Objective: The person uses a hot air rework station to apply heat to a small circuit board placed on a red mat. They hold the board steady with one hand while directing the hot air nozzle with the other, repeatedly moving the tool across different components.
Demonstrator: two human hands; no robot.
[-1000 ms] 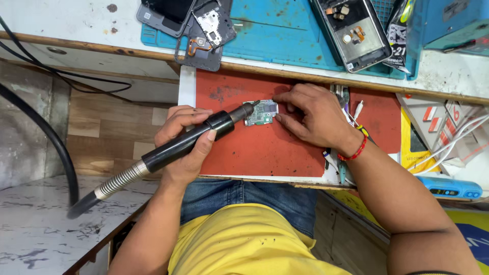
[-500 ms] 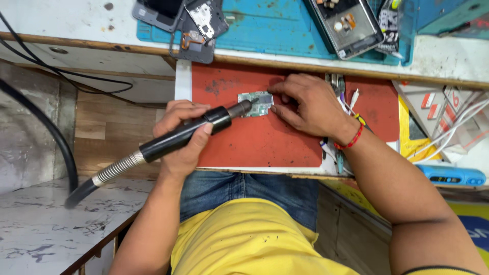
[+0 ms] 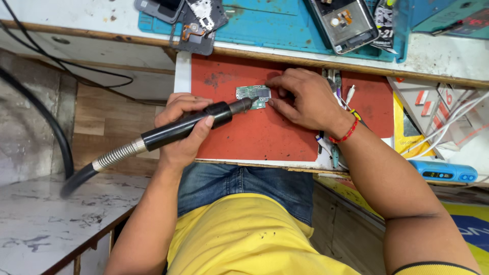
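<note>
A white workbench [image 3: 448, 56] is running across the top, with a blue mat [image 3: 275, 25] lying on it. Two opened phones are sitting on that mat, one dark one hanging over its left edge [image 3: 196, 23] and one with its insides showing at the right [image 3: 342, 23]. Below the bench edge, a red mat [image 3: 260, 132] is lying on a pull-out shelf, above the person's lap.

A black hose [image 3: 35, 102] is curving down the left side and joining the metal spring end of a black handheld tool [image 3: 178, 130]. The left hand [image 3: 181, 127] is wrapping its fingers fully around the tool's thick black body, gripping it like a thick pen, with the thumb lying along the top. The tool is slanting up to the right, and its narrow tip is reaching the right end of a small green circuit board [image 3: 252, 94].

The circuit board is lying flat on the upper middle of the red mat. The right hand [image 3: 305, 99], wearing a red bracelet [image 3: 345, 135] at the wrist, is resting palm down just right of the board, its fingertips pinching and pressing the board's right edge to hold it.

White cables [image 3: 448, 127] are trailing at the right, and a blue device [image 3: 443, 170] is lying below them.
</note>
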